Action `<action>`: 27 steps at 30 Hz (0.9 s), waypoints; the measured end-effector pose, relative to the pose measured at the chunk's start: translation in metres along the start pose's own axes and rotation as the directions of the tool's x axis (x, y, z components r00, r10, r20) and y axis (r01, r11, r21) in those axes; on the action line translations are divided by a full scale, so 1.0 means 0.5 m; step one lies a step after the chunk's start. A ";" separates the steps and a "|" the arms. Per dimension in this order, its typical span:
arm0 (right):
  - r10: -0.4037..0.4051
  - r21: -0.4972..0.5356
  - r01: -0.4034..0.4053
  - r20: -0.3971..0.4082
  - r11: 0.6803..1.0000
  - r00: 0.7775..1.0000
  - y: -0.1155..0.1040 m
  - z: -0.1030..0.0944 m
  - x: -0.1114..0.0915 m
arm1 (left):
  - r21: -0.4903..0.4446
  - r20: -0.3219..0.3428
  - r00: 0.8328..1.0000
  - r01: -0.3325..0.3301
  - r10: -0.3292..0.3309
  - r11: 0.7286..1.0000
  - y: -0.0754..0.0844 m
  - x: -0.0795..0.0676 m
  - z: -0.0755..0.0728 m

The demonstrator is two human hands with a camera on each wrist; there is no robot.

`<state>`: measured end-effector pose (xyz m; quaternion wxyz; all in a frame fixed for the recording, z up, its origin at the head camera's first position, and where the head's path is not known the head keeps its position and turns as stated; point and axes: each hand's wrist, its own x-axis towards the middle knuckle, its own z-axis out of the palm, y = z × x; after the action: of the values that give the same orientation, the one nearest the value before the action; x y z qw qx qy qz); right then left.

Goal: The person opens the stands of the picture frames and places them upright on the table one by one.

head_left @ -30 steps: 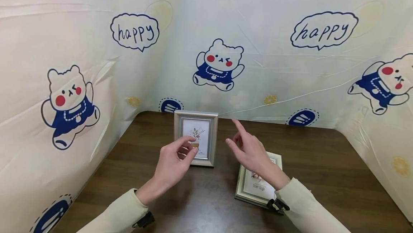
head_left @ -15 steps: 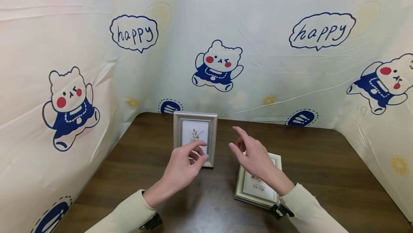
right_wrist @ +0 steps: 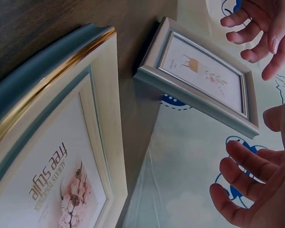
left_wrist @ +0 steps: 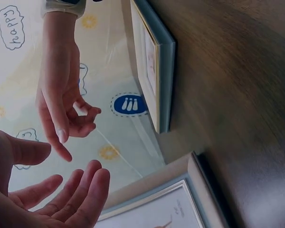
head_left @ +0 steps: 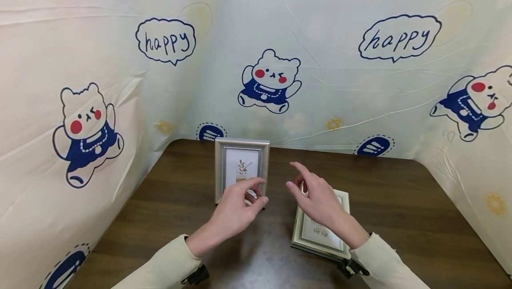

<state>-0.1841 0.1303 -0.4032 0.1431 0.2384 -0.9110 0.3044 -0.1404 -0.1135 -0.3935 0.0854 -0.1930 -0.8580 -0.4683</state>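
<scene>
A silver-grey picture frame (head_left: 262,160) with a potted-plant print stands upright toward the back of the table. My left hand (head_left: 236,206) hovers in front of its lower right part, fingers loosely bent, thumb and index apart, holding nothing. To the right lies a cream picture frame (head_left: 320,235), face up, with "free style" lettering; its teal side and gold edge show in the right wrist view. My right hand (head_left: 320,198) is above that cream frame and hides part of it, index pointing forward. In the right wrist view its fingers (right_wrist: 244,183) are relaxed and hold nothing.
Both frames are on a dark brown wooden table (head_left: 384,200). A pale curtain (head_left: 340,84) with printed bears and "happy" bubbles surrounds the table at the back and sides. Each wrist carries a black strap (head_left: 196,275) at its sleeve.
My left hand has moved right across the front of the standing picture frame. My right hand has shifted slightly toward me and to the right. Both picture frames have stayed in place.
</scene>
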 end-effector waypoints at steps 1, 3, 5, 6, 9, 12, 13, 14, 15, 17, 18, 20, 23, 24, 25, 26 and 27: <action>0.000 -0.002 0.000 -0.001 1.000 1.000 0.001 -0.001 -0.002 | 0.002 0.008 1.000 0.001 -0.001 1.000 0.001 0.001 0.002; -0.002 -0.007 0.002 -0.004 1.000 1.000 0.002 -0.002 -0.005 | 0.004 0.021 1.000 0.004 -0.004 1.000 0.002 0.004 0.006; -0.004 -0.014 0.004 -0.005 1.000 1.000 0.004 -0.004 -0.008 | 0.008 0.031 1.000 0.002 -0.003 1.000 0.004 0.007 0.010; -0.004 -0.017 0.004 -0.005 1.000 1.000 0.004 -0.005 -0.010 | 0.010 0.037 0.999 0.002 -0.002 1.000 0.004 0.008 0.012; -0.006 -0.026 0.006 -0.001 1.000 1.000 0.007 -0.008 -0.015 | 0.017 0.062 0.998 0.009 -0.010 1.000 0.005 0.014 0.019; -0.008 -0.037 0.008 -0.002 0.999 1.000 0.010 -0.011 -0.019 | 0.026 0.090 0.996 0.020 -0.023 0.999 0.006 0.019 0.023; -0.008 -0.040 0.008 -0.003 0.999 1.000 0.011 -0.012 -0.020 | 0.031 0.100 0.995 0.024 -0.027 0.999 0.006 0.021 0.024; -0.007 -0.040 0.007 -0.004 0.999 1.000 0.013 -0.014 -0.022 | 0.036 0.109 0.994 0.025 -0.028 0.999 0.006 0.022 0.026; -0.004 -0.039 0.004 -0.004 0.999 1.000 0.014 -0.015 -0.023 | 0.039 0.116 0.993 0.024 -0.029 0.999 0.006 0.023 0.027; 0.004 -0.034 -0.004 0.000 0.999 1.000 0.017 -0.018 -0.025 | 0.045 0.133 0.991 0.020 -0.026 0.999 0.005 0.025 0.030; 0.008 -0.029 -0.008 0.004 1.000 1.000 0.018 -0.019 -0.027 | 0.049 0.141 0.990 0.017 -0.023 0.999 0.003 0.026 0.033; 0.017 -0.024 -0.017 0.011 1.000 1.000 0.021 -0.021 -0.029 | 0.056 0.155 0.988 0.011 -0.020 0.998 0.001 0.028 0.038; 0.029 -0.016 -0.029 0.020 0.999 0.999 0.023 -0.025 -0.033 | 0.068 0.178 0.984 0.010 -0.021 0.998 -0.003 0.032 0.047; 0.031 -0.017 -0.031 0.020 0.999 0.999 0.024 -0.026 -0.035 | 0.071 0.186 0.982 0.009 -0.022 0.997 -0.004 0.034 0.049; 0.035 -0.019 -0.034 0.022 0.999 0.999 0.025 -0.027 -0.036 | 0.075 0.193 0.981 0.009 -0.023 0.997 -0.005 0.035 0.052; 0.038 -0.021 -0.037 0.023 0.999 0.999 0.026 -0.028 -0.038 | 0.079 0.201 0.979 0.008 -0.023 0.997 -0.006 0.036 0.054; 0.041 -0.021 -0.040 0.026 0.999 0.999 0.027 -0.028 -0.039 | 0.084 0.209 0.978 0.008 -0.026 0.996 -0.007 0.037 0.056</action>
<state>-0.1731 0.1554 -0.4067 0.1275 0.2222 -0.9206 0.2948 -0.1578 -0.0868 -0.4054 -0.0017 -0.2304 -0.8824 -0.4101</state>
